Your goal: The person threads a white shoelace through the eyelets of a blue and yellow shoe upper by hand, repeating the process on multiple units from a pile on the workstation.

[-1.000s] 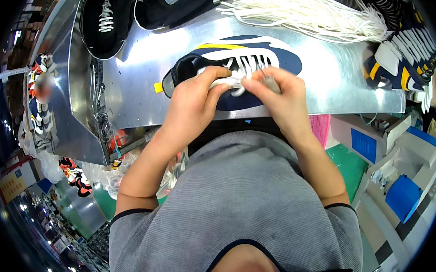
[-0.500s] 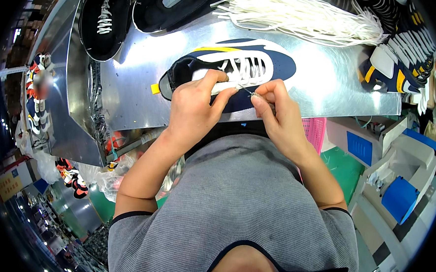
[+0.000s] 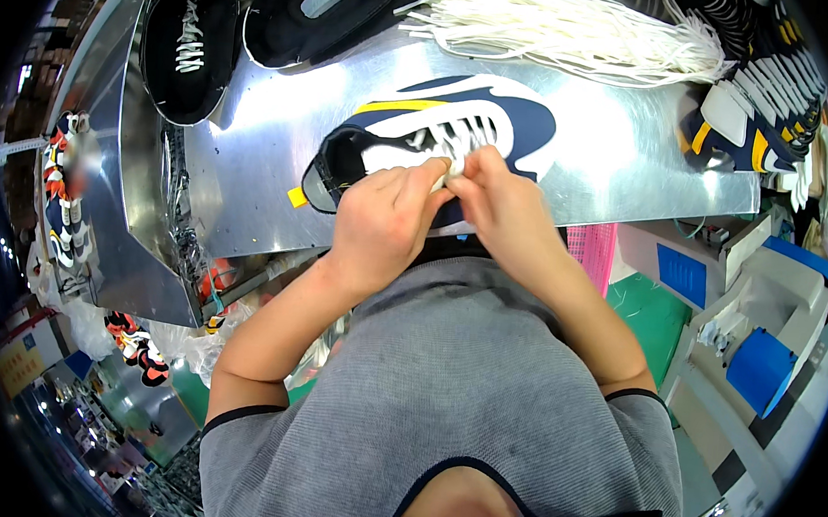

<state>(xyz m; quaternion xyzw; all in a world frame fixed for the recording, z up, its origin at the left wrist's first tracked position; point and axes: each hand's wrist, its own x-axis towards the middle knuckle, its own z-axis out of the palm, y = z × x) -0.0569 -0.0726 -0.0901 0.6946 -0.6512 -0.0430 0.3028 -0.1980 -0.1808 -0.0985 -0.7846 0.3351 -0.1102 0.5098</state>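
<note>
A navy, white and yellow shoe upper (image 3: pixel 531 124) lies on the metal table, toe to the right. White shoelace (image 3: pixel 460 135) crosses part of its eyelet rows. My left hand (image 3: pixel 383 215) is closed at the upper's near eyelet edge, thumb and forefinger pinching it. Right beside those fingertips, my right hand (image 3: pixel 506 202) is also closed in a pinch over the lacing. Whatever its fingers hold is hidden. A bit of white shows where the two hands meet, and I cannot make out whether it is lace or edge.
A thick bundle of white shoelaces (image 3: pixel 566 37) lies along the far side of the metal table (image 3: pixel 259 175). Two black shoe uppers (image 3: pixel 187 83) sit at the far left. Stacked navy uppers (image 3: pixel 735 126) stand at the right. Below the table edge is a pink basket (image 3: pixel 590 254).
My right hand has moved left and slightly up, against my left fingertips. The thin dark tool seen in its fingers before no longer shows. The upper has shifted and tilted slightly.
</note>
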